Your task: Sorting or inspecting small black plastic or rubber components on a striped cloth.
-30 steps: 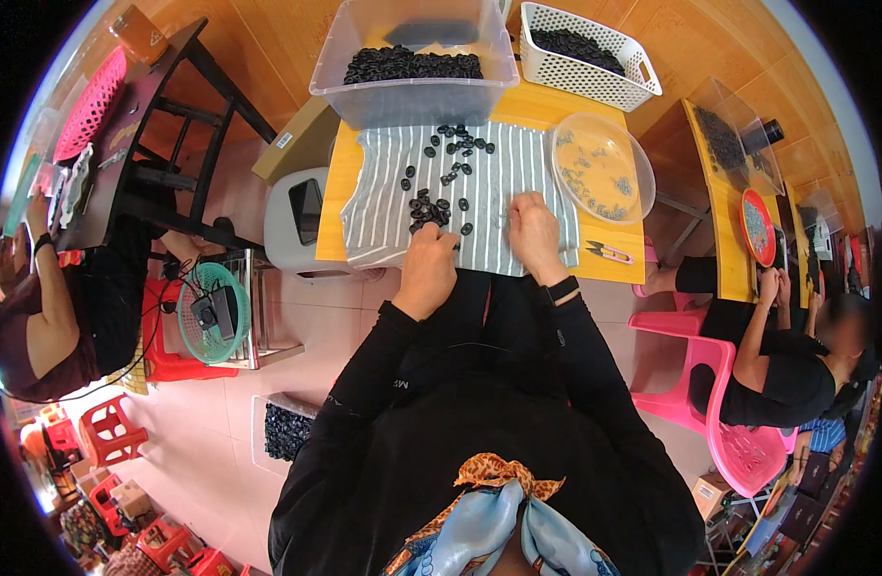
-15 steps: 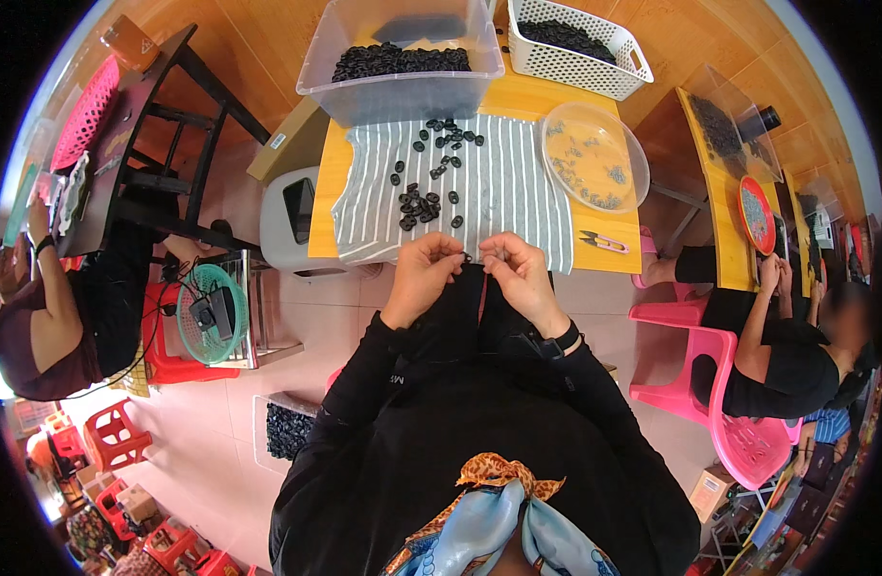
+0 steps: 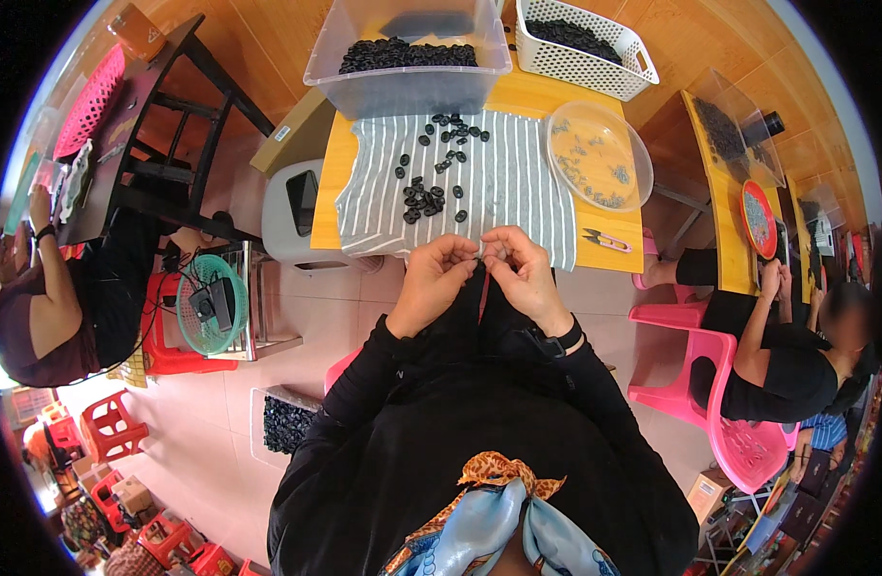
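Note:
My left hand (image 3: 435, 282) and my right hand (image 3: 524, 278) meet just off the table's near edge, fingertips pinched together. Whatever sits between them is too small and covered to name. Beyond the hands, a grey and white striped cloth (image 3: 376, 182) lies on the wooden table (image 3: 328, 202). Scattered on it are small black oval pieces (image 3: 424, 200) with holes, several heaped near its middle. To the right stands a round clear tray (image 3: 645, 173) with small metallic bits (image 3: 619, 174) in it. Small pink-handled snips (image 3: 606, 239) lie near the table's right corner.
A clear plastic bin (image 3: 403, 94) and a white perforated basket (image 3: 587, 77), both with black pieces, stand at the back. A grey stool with a phone (image 3: 303, 200) is at the left. Co-workers sit at tables on both sides. A pink chair (image 3: 695, 357) stands right.
My fingertips have drawn closer together, the left hand shifting slightly right. The small dark piece seen between them before is now hidden. The whole view has shifted a little.

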### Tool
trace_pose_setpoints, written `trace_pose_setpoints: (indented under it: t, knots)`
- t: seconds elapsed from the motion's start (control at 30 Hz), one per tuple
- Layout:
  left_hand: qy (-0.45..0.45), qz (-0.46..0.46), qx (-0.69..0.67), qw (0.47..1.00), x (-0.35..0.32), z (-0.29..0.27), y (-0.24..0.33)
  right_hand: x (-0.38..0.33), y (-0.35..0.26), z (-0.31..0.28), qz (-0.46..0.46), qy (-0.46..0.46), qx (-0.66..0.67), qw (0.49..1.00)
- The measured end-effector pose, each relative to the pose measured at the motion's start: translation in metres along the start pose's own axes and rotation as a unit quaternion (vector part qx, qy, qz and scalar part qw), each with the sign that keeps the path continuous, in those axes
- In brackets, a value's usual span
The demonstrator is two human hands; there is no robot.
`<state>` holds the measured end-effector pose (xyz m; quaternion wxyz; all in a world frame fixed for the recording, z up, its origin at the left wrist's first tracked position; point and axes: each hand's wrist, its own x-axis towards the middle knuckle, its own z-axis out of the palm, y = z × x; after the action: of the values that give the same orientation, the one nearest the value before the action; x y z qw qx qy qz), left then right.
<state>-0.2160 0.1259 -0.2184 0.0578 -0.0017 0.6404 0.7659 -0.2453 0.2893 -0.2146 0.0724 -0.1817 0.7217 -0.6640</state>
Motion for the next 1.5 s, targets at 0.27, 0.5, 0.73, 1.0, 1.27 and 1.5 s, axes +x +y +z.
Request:
trace_pose_setpoints:
  t: [0.27,0.5,0.73,1.0,1.27,1.5]
  knots:
    - [0.005,0.047,-0.016,0.999,-0.004,0.004,0.0,0.006,-0.01,-0.004,-0.058,-0.057,-0.063,0.995]
    - [0.052,0.073,-0.009,0.996,-0.008,0.009,-0.009,0.007,-0.015,-0.001,-0.08,-0.069,-0.087,0.991]
    - [0.079,0.036,-0.124,0.989,-0.003,-0.004,-0.006,0.025,0.007,-0.005,0.028,0.024,-0.015,0.999]
    - [0.138,0.014,-0.244,0.96,-0.006,-0.016,-0.005,0.057,0.014,0.027,-0.114,-0.003,-0.46,0.881]
    - [0.138,0.002,-0.231,0.963,-0.008,-0.022,-0.013,0.055,0.025,0.027,-0.162,-0.063,-0.494,0.852]
    - [0.139,-0.004,-0.216,0.967,-0.008,-0.023,-0.014,0.05,0.021,0.028,-0.188,0.008,-0.384,0.904]
